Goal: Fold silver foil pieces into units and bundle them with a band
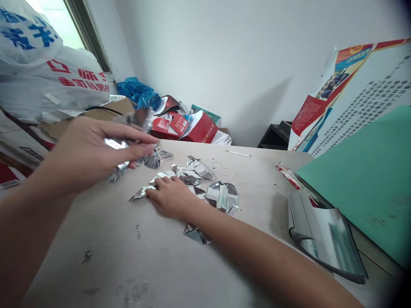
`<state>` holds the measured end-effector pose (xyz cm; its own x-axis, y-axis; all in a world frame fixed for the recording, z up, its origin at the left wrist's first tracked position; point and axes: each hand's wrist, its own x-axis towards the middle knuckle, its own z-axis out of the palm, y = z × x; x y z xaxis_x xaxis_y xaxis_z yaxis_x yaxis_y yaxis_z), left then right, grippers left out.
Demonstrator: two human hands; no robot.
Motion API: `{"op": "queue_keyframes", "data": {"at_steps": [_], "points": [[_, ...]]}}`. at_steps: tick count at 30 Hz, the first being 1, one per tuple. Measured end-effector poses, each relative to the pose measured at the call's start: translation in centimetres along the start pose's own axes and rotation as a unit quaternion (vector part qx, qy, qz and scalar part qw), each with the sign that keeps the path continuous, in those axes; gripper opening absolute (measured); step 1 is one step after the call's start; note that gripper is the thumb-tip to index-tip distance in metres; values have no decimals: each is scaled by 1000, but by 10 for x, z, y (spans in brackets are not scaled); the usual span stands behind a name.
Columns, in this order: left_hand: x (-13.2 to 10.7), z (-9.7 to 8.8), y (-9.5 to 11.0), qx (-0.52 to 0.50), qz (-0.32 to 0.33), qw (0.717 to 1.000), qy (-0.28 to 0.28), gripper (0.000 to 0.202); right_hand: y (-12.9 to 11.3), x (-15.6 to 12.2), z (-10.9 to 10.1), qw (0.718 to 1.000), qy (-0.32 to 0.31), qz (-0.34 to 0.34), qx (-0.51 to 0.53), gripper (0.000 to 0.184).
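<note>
foil bundle (117,143) gripped in left hand (93,149); right hand (171,197) pinches foil strip (139,194) on table (128,256).

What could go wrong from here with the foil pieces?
1. Left hand holds its foil bundle between the fingers, raised off the table: pieces could slip out.
2. Right hand rests on loose foil pieces, and its forearm crosses one: they could get crushed or swept aside.
3. The pale rubber bands nearby look easy to knock away.

A folded foil piece (119,147) is gripped in the raised left hand (93,152). Another foil piece (150,188) on the table (154,265) is pressed by the right hand (171,197). A foil sheet stack (324,235) is seen nearby.
</note>
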<state>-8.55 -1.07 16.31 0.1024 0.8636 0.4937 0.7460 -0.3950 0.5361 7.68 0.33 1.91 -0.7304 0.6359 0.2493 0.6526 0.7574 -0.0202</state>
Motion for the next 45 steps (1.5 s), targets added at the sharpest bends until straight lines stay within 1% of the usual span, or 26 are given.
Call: {"op": "queue_keyframes", "data": {"at_steps": [2, 3, 4, 6, 7, 9, 11, 13, 14, 16, 17, 19, 21, 22, 24, 27, 29, 32, 34, 36, 39, 42, 45], "points": [[-1, 14, 0, -28, 12, 994, -102, 34, 14, -21, -8, 1000, -11, 27, 0, 42], [-2, 23, -1, -42, 11, 987, -156, 34, 21, -30, -12, 999, -12, 40, -1, 42], [-3, 31, -1, -54, 9, 979, -196, 33, 27, -38, -16, 999, -6, 44, 1, 42], [-7, 50, -2, -82, -5, 961, -264, 32, 38, -56, -25, 998, 36, 53, -3, 49], [-9, 59, -3, -97, -20, 952, -288, 33, 42, -64, -29, 997, 49, 62, -6, 50], [-17, 75, -3, -120, -44, 941, -315, 34, 46, -83, -36, 993, 63, 95, -18, 48], [-29, 88, -4, -125, -59, 935, -326, 35, 46, -101, -40, 989, 70, 127, -18, 37], [-46, 98, -5, -111, -67, 928, -350, 34, 44, -118, -41, 982, 96, 161, 7, 29], [-56, 103, -5, -106, -58, 928, -352, 33, 42, -125, -40, 978, 114, 175, 26, 27], [-77, 109, -5, -95, -33, 922, -375, 36, 40, -137, -39, 964, 167, 193, 69, 25], [-87, 112, -5, -82, -3, 921, -381, 37, 39, -141, -38, 956, 198, 198, 89, 25], [-101, 117, -5, -60, 53, 930, -360, 35, 39, -147, -34, 941, 245, 200, 120, 24], [-106, 121, -5, -40, 80, 935, -344, 25, 39, -150, -31, 937, 260, 185, 143, 24], [-106, 122, -6, -33, 77, 936, -343, 22, 39, -150, -29, 938, 257, 175, 154, 25], [-102, 124, -7, -26, 51, 935, -351, 20, 38, -150, -26, 941, 246, 158, 172, 27], [-92, 124, -8, -33, 21, 932, -359, 20, 37, -148, -22, 940, 235, 162, 186, 30], [-87, 125, -11, -29, 23, 935, -352, 19, 36, -147, -21, 943, 218, 178, 179, 30], [-83, 125, -18, -4, 21, 943, -332, 16, 35, -144, -19, 952, 162, 214, 146, 28], [-81, 125, -21, 8, 15, 947, -321, 19, 35, -143, -18, 956, 127, 233, 126, 27], [-80, 125, -23, 14, 20, 949, -316, 22, 33, -142, -19, 957, 104, 245, 117, 26], [-80, 125, -24, 16, 24, 949, -313, 22, 30, -142, -20, 958, 79, 254, 107, 24], [-80, 128, -27, 11, 21, 958, -287, 17, 25, -142, -22, 962, 56, 253, 91, 24], [-82, 133, -32, -8, 50, 964, -262, 13, 21, -141, -23, 966, 48, 234, 97, 23]]}}
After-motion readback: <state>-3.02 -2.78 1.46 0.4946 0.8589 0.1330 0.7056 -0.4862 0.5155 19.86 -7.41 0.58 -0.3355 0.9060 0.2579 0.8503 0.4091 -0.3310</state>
